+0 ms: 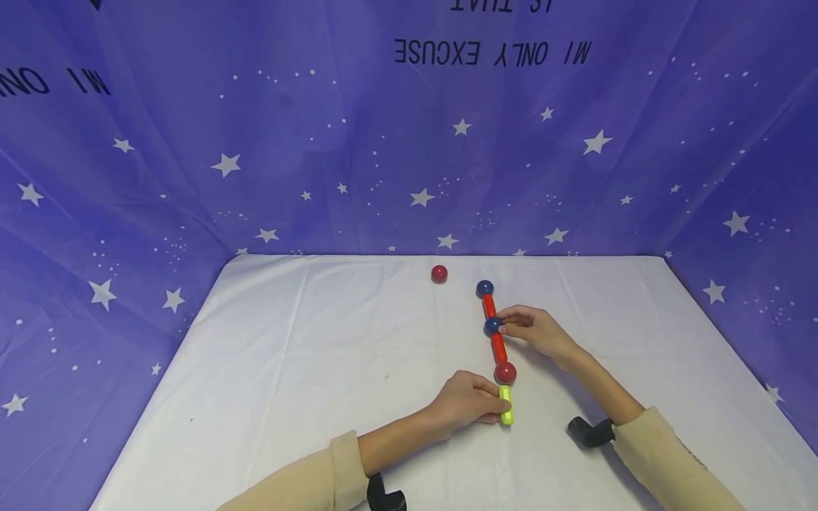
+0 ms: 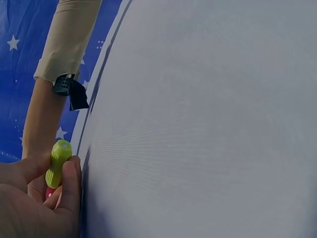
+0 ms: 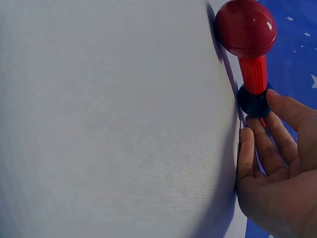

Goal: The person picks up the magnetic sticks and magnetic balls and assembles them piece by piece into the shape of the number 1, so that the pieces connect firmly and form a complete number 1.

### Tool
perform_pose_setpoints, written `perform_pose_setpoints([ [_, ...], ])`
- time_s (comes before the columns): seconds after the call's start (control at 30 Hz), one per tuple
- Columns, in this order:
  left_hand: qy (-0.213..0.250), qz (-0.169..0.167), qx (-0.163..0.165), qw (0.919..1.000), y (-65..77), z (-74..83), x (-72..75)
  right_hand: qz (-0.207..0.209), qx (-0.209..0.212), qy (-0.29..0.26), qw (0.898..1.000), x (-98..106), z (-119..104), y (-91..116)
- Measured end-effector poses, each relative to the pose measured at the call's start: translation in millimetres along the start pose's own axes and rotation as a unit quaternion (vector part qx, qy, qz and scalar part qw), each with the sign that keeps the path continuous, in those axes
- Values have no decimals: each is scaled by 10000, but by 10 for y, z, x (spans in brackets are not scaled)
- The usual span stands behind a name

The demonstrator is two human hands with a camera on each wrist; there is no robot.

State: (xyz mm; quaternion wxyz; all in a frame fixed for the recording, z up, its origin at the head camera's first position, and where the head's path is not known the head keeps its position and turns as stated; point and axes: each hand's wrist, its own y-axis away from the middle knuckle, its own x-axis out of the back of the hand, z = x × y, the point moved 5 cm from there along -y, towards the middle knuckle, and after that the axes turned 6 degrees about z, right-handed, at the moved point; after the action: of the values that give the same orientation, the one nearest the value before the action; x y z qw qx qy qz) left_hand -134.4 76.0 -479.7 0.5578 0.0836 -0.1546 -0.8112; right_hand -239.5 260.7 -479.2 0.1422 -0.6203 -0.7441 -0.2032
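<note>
A straight chain of magnetic-toy pieces lies on the white cloth in the head view: a far blue ball [image 1: 485, 288], a red rod [image 1: 488, 305], a middle blue ball [image 1: 491, 326], a second red rod [image 1: 499, 349] and a near red ball [image 1: 505, 372]. My right hand [image 1: 543, 333] holds the middle blue ball from the right, thumb against it in the right wrist view. Between thumb and fingers, my left hand [image 1: 465, 401] pinches a yellow-green rod [image 2: 59, 163]. One end of that rod is right at the near red ball, in line with the chain.
A loose red ball [image 1: 439, 274] sits near the back edge, left of the chain. White cloth [image 1: 332, 341] covers the table, and purple star-patterned curtains [image 1: 383, 142] stand around its back and sides. Black wrist-camera mounts [image 1: 589, 432] hang at both sleeves.
</note>
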Motion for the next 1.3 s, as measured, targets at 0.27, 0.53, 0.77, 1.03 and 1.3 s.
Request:
perform_pose_setpoints([
  [0.27,-107,74,1,9999,-29,-16,-11,15,-46,-20,10000,6,-11,5],
  [0.53,-292,193,-83,9994,-61,-2,-45,9,-19,-25,10000,4,-5,-7],
  [0.77,-281,292,-97,9991,-90,-1,-65,27,-29,24,10000,-7,-5,-5],
  [1.03,-127,255,-190,9994,-105,-6,-71,43,-83,17,10000,-5,3,3],
  [1.3,-117,188,-242,9995,-112,-1,-78,8,-39,8,10000,-4,9,1],
])
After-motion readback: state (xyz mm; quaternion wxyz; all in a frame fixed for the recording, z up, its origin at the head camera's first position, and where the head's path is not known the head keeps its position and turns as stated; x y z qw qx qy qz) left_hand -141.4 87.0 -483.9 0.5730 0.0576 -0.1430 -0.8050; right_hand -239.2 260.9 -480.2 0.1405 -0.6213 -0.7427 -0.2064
